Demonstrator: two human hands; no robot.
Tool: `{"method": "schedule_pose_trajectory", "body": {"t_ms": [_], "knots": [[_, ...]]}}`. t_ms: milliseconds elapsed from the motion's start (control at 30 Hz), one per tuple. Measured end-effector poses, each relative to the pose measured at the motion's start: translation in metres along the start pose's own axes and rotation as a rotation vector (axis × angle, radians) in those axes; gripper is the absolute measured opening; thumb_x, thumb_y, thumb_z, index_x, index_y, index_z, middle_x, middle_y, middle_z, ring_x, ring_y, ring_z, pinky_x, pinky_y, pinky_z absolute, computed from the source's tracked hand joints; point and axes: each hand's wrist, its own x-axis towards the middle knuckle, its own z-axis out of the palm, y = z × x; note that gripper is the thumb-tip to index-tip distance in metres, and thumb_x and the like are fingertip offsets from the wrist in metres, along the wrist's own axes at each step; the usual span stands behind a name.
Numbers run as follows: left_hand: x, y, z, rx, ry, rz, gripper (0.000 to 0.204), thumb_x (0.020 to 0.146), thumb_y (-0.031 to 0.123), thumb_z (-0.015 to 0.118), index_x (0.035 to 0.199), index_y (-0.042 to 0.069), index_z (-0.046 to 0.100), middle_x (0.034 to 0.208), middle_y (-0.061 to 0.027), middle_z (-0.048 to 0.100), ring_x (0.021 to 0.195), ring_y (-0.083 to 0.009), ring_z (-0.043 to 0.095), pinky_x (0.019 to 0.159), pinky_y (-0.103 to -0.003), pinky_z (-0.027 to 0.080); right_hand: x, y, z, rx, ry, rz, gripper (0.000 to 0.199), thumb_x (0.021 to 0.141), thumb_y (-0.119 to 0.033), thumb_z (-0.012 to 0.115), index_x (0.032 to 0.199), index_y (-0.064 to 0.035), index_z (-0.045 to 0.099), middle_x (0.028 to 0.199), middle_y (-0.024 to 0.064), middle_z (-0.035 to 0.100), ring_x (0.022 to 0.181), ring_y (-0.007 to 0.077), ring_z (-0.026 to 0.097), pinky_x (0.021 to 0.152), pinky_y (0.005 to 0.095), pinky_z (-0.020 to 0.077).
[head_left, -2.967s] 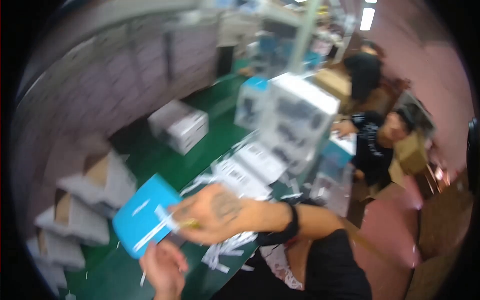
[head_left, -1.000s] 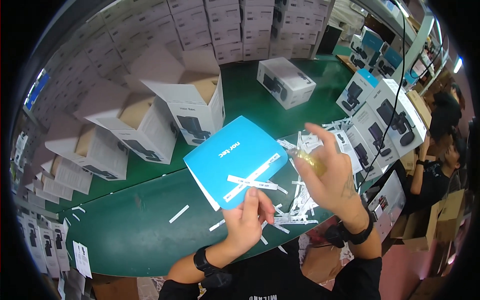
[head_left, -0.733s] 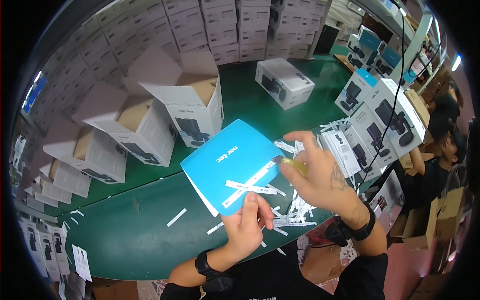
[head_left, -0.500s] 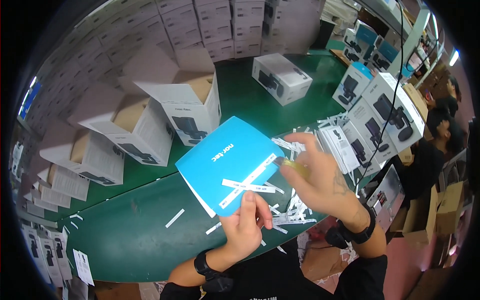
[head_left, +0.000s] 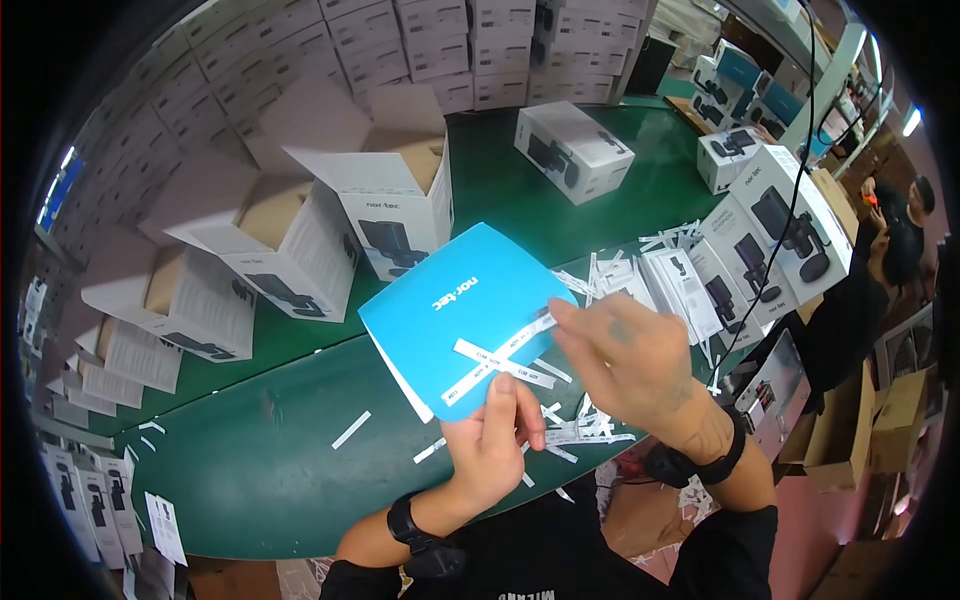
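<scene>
My left hand [head_left: 495, 440] grips the lower edge of a blue booklet [head_left: 450, 300] held above the green table [head_left: 250, 460], thumb on its cover. White sticker strips [head_left: 500, 358] lie crossed on the blue cover. My right hand [head_left: 625, 360] rests its fingertips on the end of one strip at the booklet's right edge, pinching or pressing it. Both wrists wear dark bands.
Open white product boxes [head_left: 385, 205] stand in a row left and behind the booklet. Closed boxes [head_left: 570, 150] and flat leaflets [head_left: 680, 285] lie to the right. White strip scraps [head_left: 580, 430] litter the table edge. A person [head_left: 900, 240] sits far right.
The view swung from the room down onto the table. Over the last second my right hand came down from the air onto the booklet's right edge, now touching a strip; the booklet stayed held.
</scene>
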Motion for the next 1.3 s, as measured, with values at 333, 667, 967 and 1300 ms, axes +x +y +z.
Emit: {"method": "schedule_pose_trajectory", "body": {"t_ms": [333,667,967,1300], "knots": [[-0.003,0.015,-0.020,-0.064,0.014,-0.026,0.026,0.102,0.011,0.042,0.087,-0.006,0.055,0.066,-0.0109,0.061,0.049,-0.0114,0.053,0.047,-0.024,0.044,-0.087,0.071,-0.004,-0.425,-0.204,0.506,0.049,0.082,-0.012,0.071,0.125,0.0037,0.054,0.080,0.0107,0.068,0.067,0.0209,0.065,0.066,0.0252,0.0500],[-0.006,0.062,-0.036,0.020,0.177,0.005,0.021,0.099,0.011,0.051,0.095,-0.006,0.063,0.067,-0.0107,0.065,0.044,-0.0082,0.050,0.041,-0.021,0.037,0.046,0.012,0.025,0.345,0.110,-0.304,0.042,0.067,-0.016,0.084,0.104,-0.0041,0.066,0.089,0.0114,0.070,0.080,0.0242,0.070,0.068,0.0306,0.0548],[0.001,0.063,-0.033,1.700,0.009,0.786,0.055,0.071,0.030,0.074,0.116,0.001,0.062,0.110,-0.0171,0.058,0.101,-0.0360,0.053,0.088,-0.043,0.041,0.069,0.017,0.044,0.839,0.007,-0.057,0.033,0.066,-0.013,0.085,0.084,0.0023,0.062,0.091,0.0109,0.068,0.083,0.0140,0.063,0.077,0.0264,0.0491],[0.001,0.033,-0.061,1.796,-0.052,0.693,0.037,0.077,0.030,0.073,0.107,0.011,0.065,0.102,-0.0048,0.062,0.094,-0.0236,0.060,0.075,-0.038,0.047,0.035,0.018,0.049,0.552,-0.129,-0.241,0.059,0.062,-0.024,0.091,0.110,-0.0032,0.064,0.125,0.0182,0.062,0.107,0.0298,0.066,0.089,0.0378,0.0541]]}}
